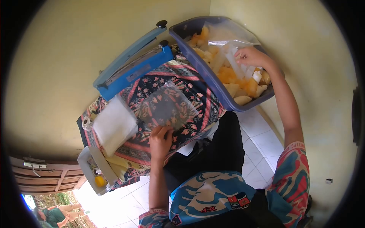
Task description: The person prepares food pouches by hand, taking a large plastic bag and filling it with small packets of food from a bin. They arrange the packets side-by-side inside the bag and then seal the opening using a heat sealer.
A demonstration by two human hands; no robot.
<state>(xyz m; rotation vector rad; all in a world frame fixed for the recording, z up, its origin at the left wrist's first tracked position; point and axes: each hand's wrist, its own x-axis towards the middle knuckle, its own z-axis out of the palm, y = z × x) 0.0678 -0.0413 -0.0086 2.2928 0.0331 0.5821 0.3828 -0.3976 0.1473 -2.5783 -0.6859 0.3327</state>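
A clear plastic bag (163,108) lies flat on the patterned cloth in front of me. At its near edge, my left hand (160,142) has its fingers curled closed on the plastic. My right hand (253,57) reaches into a dark blue plastic bin (207,72), fingers pinched together over long translucent pieces (236,62). Whatever lies between those fingertips I cannot make out. Orange and pale yellow pieces (228,76) fill the bin around it. Another clear plastic sheet or bag (232,33) rests over the far end of the contents.
Beyond the bag stands a blue hand-lever heat sealer (137,72), its arm raised. A stack of plastic bags (115,123) and a tape roll (86,122) sit to the left. A grey tray (91,173) holds small items. Outside the doorway is another person (57,216).
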